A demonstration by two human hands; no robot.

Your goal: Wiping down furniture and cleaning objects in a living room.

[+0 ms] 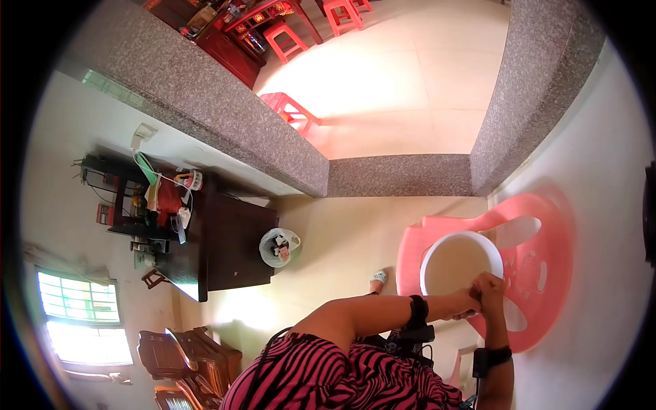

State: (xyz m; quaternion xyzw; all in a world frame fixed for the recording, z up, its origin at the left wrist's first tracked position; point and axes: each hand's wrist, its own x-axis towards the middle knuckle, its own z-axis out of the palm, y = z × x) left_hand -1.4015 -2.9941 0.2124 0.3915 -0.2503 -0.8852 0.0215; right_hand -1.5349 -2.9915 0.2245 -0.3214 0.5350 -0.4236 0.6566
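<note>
A white bucket [498, 252] of cloudy, brownish water [456, 261] stands on the seat of a pink plastic armchair [556, 266]. Over the bucket's near right rim, my left hand [459, 304] and my right hand [489, 291] are pressed together with curled fingers. Whatever may be between them is hidden by the fingers. Dark straps [418, 311] circle both wrists or forearms.
A granite-like sill [400, 175] crosses the floor ahead, between stone pillars. Left of me are a dark desk [238, 246] with clutter on top and a lined waste bin [269, 256]. Wooden chairs [205, 359] stand lower left; a red stool [287, 107] is beyond the sill.
</note>
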